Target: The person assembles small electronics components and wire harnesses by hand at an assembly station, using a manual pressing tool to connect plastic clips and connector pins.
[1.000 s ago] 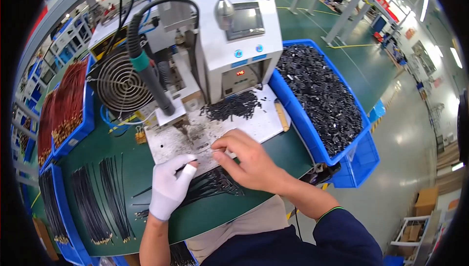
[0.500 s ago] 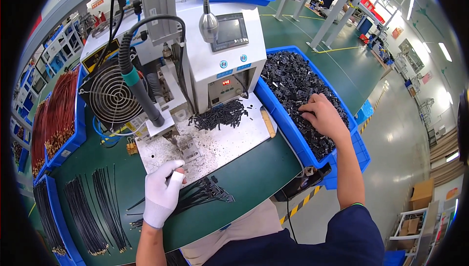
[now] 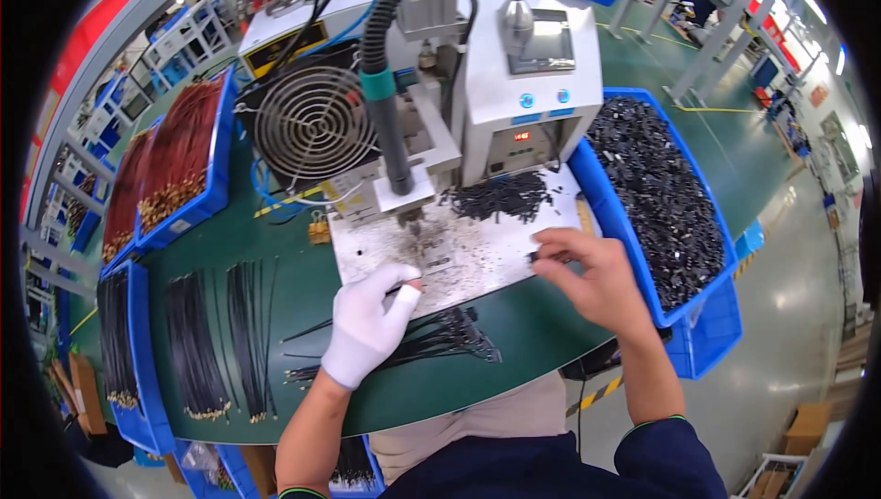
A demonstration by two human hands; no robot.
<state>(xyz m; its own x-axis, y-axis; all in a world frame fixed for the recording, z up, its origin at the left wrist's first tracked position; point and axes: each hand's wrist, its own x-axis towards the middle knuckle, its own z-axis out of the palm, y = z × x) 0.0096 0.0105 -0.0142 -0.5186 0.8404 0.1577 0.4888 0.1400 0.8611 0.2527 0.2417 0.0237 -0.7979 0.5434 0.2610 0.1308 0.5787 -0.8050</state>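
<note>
At four o'clock, the right hand (image 3: 587, 271), back from the bin (image 3: 620, 238) at three, pinched a small black part (image 3: 533, 258); the left hand (image 3: 372, 325), at seven, stayed closed, seemingly on a cable (image 3: 395, 290). The part was thus out, still apart from the cable.

- The person wears a white, close-fitting fabric glove (image 3: 360, 338) on the left hand (image 3: 374, 323), open at one digit's tip.
- A dark navy fabric top (image 3: 514, 473), its sleeves (image 3: 674, 455) edged in thin bright green.
- Beige fabric legwear (image 3: 468, 418).

white glove (image 3: 372, 323), black cables (image 3: 445, 336), green tabletop (image 3: 528, 338), yellow-black striped floor tape (image 3: 601, 396)
</note>
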